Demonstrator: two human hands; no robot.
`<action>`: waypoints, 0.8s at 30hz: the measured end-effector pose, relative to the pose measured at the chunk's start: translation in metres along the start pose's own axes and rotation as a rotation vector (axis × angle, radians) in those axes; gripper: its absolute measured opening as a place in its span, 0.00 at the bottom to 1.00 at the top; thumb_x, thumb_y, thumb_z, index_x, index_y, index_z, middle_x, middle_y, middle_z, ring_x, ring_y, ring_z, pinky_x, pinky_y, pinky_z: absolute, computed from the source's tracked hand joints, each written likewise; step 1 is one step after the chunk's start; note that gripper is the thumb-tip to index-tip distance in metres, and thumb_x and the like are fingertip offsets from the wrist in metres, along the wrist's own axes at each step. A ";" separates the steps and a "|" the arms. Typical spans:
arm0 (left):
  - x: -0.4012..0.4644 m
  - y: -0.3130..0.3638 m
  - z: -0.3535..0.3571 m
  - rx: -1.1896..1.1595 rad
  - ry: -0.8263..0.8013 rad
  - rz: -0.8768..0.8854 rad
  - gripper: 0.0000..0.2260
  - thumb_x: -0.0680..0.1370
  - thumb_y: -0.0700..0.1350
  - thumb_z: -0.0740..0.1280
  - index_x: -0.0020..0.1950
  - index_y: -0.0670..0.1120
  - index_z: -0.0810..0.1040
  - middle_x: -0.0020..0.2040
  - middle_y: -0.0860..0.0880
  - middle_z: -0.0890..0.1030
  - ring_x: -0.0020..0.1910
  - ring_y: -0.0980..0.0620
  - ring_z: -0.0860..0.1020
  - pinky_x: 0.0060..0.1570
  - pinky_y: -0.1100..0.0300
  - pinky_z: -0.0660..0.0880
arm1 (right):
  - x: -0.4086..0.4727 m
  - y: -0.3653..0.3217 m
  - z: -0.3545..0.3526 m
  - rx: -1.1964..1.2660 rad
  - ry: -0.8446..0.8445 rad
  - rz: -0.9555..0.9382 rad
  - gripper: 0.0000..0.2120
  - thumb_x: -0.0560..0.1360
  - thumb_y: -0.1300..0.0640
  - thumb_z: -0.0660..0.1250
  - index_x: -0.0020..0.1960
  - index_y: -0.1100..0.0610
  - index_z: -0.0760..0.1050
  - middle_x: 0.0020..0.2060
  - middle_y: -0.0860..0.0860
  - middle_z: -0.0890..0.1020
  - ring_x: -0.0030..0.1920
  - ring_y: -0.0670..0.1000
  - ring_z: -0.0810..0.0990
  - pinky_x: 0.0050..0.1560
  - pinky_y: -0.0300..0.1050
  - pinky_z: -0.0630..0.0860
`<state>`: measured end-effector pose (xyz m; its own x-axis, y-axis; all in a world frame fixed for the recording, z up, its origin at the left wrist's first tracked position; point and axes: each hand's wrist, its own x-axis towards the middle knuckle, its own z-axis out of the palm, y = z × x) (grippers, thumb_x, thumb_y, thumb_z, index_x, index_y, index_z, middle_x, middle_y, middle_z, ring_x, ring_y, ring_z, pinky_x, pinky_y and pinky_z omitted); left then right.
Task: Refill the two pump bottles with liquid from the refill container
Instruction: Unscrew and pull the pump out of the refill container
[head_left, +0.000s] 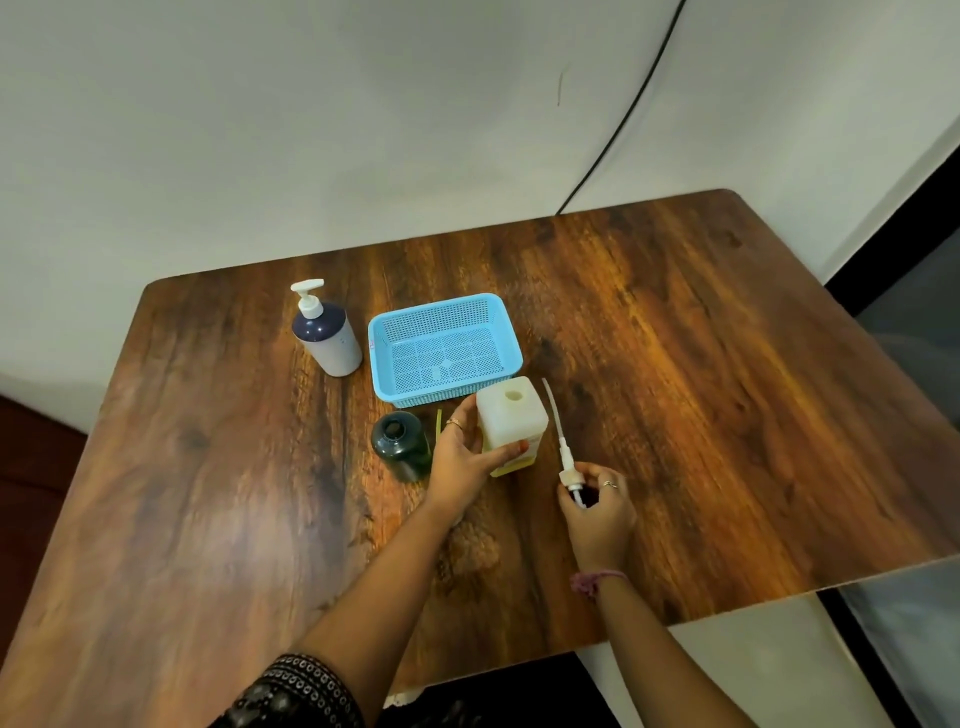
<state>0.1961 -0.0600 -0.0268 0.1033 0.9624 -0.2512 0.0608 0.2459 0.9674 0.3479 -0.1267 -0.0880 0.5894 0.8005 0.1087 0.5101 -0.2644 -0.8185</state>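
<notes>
The white square bottle (511, 423), open at its neck, is stood just in front of the blue basket (444, 349) and is gripped round its side by the left hand (465, 457). Its pump (563, 452), tube trailing toward the basket, is pinched at the collar by the right hand (597, 506). The plastic is judged light, stiff and perhaps slippery; flat sides are best held. An uncapped dark bottle (402, 444) is set front-left of the basket, a capped pump bottle (326, 330) to its left.
</notes>
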 end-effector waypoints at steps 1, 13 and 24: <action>0.000 -0.001 -0.001 -0.009 -0.002 -0.012 0.34 0.68 0.36 0.77 0.70 0.49 0.67 0.67 0.51 0.76 0.67 0.53 0.74 0.66 0.48 0.73 | 0.001 -0.001 0.000 -0.001 -0.012 0.010 0.11 0.65 0.63 0.77 0.47 0.58 0.79 0.46 0.51 0.79 0.45 0.49 0.75 0.49 0.62 0.76; -0.012 0.002 -0.013 0.065 -0.045 -0.010 0.48 0.65 0.40 0.80 0.78 0.46 0.56 0.75 0.51 0.67 0.72 0.57 0.67 0.71 0.54 0.68 | 0.002 -0.010 -0.006 -0.067 -0.147 0.024 0.20 0.64 0.56 0.78 0.54 0.55 0.77 0.53 0.51 0.77 0.54 0.53 0.76 0.59 0.64 0.70; -0.048 0.025 -0.076 0.274 0.482 0.403 0.32 0.67 0.39 0.79 0.67 0.47 0.69 0.57 0.47 0.75 0.52 0.59 0.77 0.51 0.66 0.77 | -0.003 -0.057 0.000 0.231 -0.270 -0.094 0.44 0.62 0.53 0.80 0.71 0.57 0.61 0.65 0.48 0.67 0.67 0.47 0.66 0.66 0.40 0.65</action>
<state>0.1168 -0.0912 0.0117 -0.2788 0.9323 0.2306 0.3655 -0.1191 0.9232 0.3174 -0.1139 -0.0420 0.3444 0.9368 0.0616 0.3809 -0.0794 -0.9212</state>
